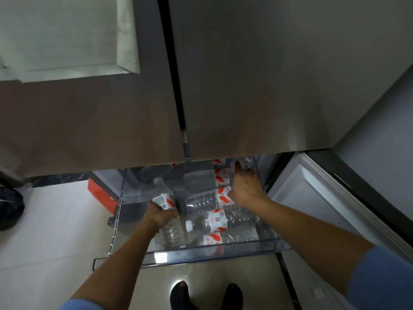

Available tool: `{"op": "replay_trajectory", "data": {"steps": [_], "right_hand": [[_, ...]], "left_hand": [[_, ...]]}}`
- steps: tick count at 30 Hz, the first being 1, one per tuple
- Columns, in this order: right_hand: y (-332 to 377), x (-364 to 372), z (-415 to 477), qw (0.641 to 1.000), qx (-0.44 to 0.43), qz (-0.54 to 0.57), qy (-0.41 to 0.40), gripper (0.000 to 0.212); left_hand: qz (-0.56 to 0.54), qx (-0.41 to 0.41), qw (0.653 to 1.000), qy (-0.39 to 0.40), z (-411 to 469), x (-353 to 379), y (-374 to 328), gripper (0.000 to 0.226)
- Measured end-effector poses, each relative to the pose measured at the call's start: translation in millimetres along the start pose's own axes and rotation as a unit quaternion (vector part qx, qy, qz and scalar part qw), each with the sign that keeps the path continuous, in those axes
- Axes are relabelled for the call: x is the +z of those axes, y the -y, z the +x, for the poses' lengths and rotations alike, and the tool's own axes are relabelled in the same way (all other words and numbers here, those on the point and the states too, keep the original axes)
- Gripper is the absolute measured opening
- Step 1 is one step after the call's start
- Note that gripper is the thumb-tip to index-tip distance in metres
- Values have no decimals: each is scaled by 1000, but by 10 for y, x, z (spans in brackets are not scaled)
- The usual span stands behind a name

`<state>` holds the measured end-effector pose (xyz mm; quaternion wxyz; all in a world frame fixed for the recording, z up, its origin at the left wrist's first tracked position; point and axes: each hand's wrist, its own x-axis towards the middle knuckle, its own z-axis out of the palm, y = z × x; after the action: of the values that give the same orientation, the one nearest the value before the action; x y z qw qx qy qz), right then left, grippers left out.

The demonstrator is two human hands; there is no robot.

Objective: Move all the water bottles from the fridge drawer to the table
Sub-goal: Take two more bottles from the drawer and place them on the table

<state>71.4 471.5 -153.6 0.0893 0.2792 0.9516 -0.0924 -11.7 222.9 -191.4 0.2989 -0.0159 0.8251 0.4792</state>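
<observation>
The clear fridge drawer point(212, 250) is pulled out below the grey fridge doors, and several clear water bottles with red-and-white labels lie in it. My left hand point(159, 214) is shut on one water bottle point(164, 195), held tilted with its white cap pointing up and away. My right hand point(244, 186) reaches into the drawer's right side, its fingers spread over a lying bottle point(207, 201) and touching its label end. Whether it grips that bottle is unclear. Another bottle point(207, 222) lies just in front with its cap to the left.
The closed upper fridge doors point(245, 86) overhang the back of the drawer. An open lower door point(312, 198) stands to the right. A red box point(101, 193) sits on the pale floor at left, a dark bag point(10, 204) at far left. My shoes point(205, 296) stand below the drawer.
</observation>
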Motion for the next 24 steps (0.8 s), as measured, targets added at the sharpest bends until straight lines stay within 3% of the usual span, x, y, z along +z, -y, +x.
{"op": "replay_trajectory", "data": {"steps": [8, 12, 14, 18, 22, 24], "right_hand": [[9, -195, 266, 998, 55, -6, 21, 108], [34, -194, 55, 984, 40, 91, 148, 80], [86, -68, -123, 982, 0, 70, 176, 80], [256, 61, -242, 983, -108, -8, 151, 89], [467, 86, -182, 975, -200, 10, 92, 88], [521, 95, -166, 970, -228, 15, 84, 83]], "left_hand": [[-107, -40, 990, 86, -9, -196, 12, 27], [-207, -87, 969, 107, -32, -162, -30, 25], [-246, -94, 958, 115, -64, -128, -94, 27], [-260, -75, 961, 63, -181, -104, -217, 36], [-224, -23, 974, -29, -361, -224, -220, 44], [-188, 23, 980, -58, -487, -314, -225, 36]]}}
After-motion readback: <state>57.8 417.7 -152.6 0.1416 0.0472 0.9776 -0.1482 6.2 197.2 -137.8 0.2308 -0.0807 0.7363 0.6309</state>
